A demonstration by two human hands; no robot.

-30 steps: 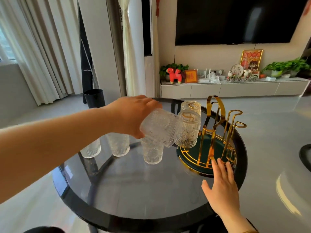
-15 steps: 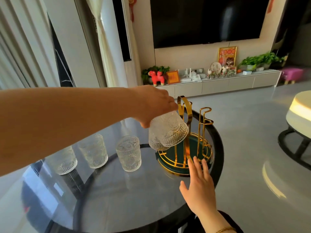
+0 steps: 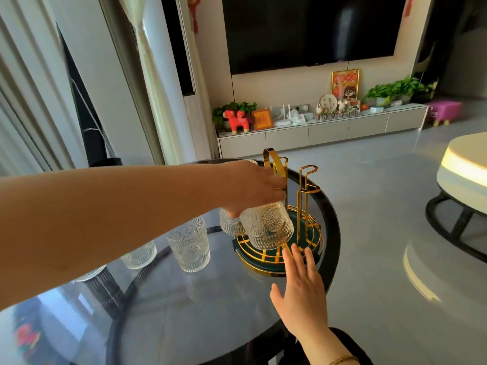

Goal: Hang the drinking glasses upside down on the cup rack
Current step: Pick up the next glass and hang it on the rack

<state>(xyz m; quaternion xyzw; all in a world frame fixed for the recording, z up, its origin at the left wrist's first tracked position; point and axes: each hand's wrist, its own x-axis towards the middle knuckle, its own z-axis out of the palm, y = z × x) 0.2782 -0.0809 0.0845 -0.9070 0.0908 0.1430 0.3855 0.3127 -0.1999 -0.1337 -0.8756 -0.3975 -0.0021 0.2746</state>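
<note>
My left hand [image 3: 253,187] grips the base of an embossed clear glass [image 3: 267,225], which is upside down over the gold cup rack [image 3: 307,196], mouth just above the rack's green base [image 3: 266,259]. Another glass [image 3: 230,225] hangs on the rack behind it, half hidden. My right hand [image 3: 300,288] lies flat with fingers spread, fingertips touching the rack's front rim. One glass [image 3: 189,245] stands upright on the round glass table [image 3: 163,317]. Two more glasses [image 3: 139,256] stand left of it, mostly hidden by my left forearm.
The table's black rim [image 3: 333,248] runs close behind the rack on the right. Beyond it are grey floor, a white round table [image 3: 463,167] at far right, and a low TV cabinet [image 3: 321,133] with ornaments at the back.
My left hand has turned the glass from tilted to fully upside down and lowered it over a rack peg. The camera view shifted; my right hand stays at the rack's rim.
</note>
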